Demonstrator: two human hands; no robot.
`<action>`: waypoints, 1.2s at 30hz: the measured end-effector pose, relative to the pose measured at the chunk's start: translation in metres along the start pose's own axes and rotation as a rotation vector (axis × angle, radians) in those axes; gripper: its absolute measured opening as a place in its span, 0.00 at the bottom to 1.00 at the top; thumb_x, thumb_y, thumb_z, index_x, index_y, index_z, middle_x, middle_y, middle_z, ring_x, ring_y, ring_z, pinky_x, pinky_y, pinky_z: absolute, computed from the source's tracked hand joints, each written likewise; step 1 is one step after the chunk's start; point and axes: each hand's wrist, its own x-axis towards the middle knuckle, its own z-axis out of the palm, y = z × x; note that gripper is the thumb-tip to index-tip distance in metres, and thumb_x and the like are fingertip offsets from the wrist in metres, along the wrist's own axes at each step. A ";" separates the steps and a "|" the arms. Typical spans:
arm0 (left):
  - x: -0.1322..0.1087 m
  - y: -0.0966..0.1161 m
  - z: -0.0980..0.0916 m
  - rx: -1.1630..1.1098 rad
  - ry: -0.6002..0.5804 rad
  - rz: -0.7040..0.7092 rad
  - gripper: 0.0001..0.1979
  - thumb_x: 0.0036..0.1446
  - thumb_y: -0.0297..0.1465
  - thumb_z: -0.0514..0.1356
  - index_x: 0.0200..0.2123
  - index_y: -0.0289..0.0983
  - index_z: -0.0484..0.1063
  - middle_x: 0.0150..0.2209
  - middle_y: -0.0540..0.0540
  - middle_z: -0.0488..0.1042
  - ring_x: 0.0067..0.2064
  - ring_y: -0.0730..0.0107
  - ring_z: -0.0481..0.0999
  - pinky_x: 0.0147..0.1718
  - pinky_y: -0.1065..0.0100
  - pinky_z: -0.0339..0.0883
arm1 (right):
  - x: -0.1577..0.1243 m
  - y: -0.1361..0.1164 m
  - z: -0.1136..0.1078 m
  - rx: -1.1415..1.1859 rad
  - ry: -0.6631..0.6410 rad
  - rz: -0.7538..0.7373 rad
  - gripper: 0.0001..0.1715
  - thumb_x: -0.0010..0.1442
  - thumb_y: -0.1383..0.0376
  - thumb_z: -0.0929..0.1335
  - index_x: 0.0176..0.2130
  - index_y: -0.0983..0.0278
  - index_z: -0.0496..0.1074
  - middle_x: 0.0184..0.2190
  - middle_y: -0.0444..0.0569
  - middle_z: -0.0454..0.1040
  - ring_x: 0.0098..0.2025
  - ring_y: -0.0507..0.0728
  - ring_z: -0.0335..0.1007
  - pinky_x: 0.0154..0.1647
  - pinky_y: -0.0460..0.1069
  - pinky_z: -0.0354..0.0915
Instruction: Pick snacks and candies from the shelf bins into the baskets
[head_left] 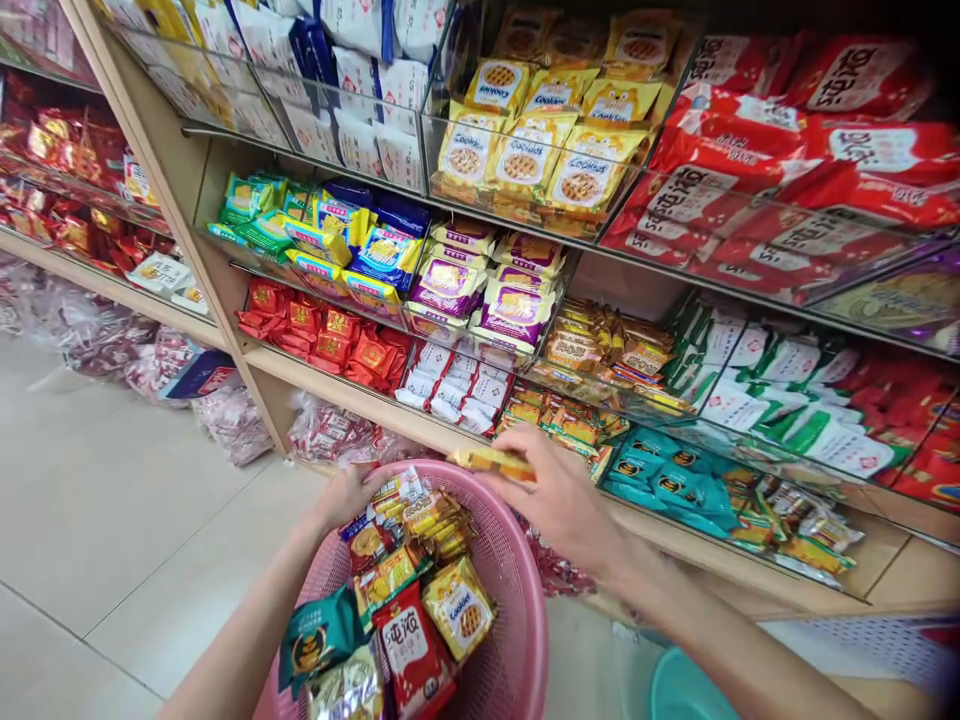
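Note:
My right hand pinches a small yellow-brown snack packet above the far right rim of a pink plastic basket. At the far left rim, my left hand grips the basket; some of its fingers are hidden. Wrapped snacks fill part of the basket. Among them are a yellow cookie packet, a red packet with white lettering, a teal packet and a stack of yellow-brown packets.
Ahead are shelves with clear dividers, holding yellow cookie packets, red packets, purple-and-cream packets and teal packets. Bagged goods lie on the tiled floor below. A turquoise container stands at the lower right.

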 end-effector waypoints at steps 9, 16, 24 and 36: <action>0.003 -0.001 0.002 0.044 -0.014 -0.011 0.19 0.56 0.47 0.47 0.20 0.41 0.58 0.19 0.51 0.65 0.25 0.68 0.69 0.27 0.70 0.57 | -0.069 0.032 0.062 0.611 -0.604 0.602 0.21 0.46 0.62 0.74 0.37 0.61 0.63 0.32 0.39 0.70 0.32 0.51 0.65 0.30 0.44 0.59; 0.004 -0.001 0.001 0.065 -0.015 -0.012 0.20 0.55 0.48 0.46 0.20 0.41 0.57 0.19 0.51 0.63 0.24 0.68 0.67 0.26 0.70 0.56 | -0.065 0.044 0.083 0.375 -0.901 0.448 0.27 0.40 0.57 0.76 0.40 0.63 0.71 0.39 0.46 0.72 0.40 0.56 0.66 0.36 0.46 0.60; 0.004 -0.001 0.001 0.043 -0.006 -0.007 0.21 0.55 0.48 0.48 0.20 0.40 0.60 0.19 0.51 0.65 0.25 0.68 0.68 0.26 0.70 0.56 | -0.058 0.029 0.094 0.180 -0.952 0.343 0.30 0.43 0.53 0.73 0.45 0.62 0.71 0.39 0.50 0.74 0.40 0.60 0.68 0.36 0.49 0.61; 0.008 -0.006 0.004 0.042 -0.002 0.032 0.20 0.56 0.47 0.48 0.20 0.40 0.61 0.20 0.51 0.65 0.25 0.69 0.67 0.26 0.70 0.56 | -0.085 0.020 0.093 0.269 -0.651 0.429 0.34 0.50 0.63 0.71 0.55 0.60 0.61 0.52 0.52 0.65 0.52 0.61 0.64 0.50 0.52 0.61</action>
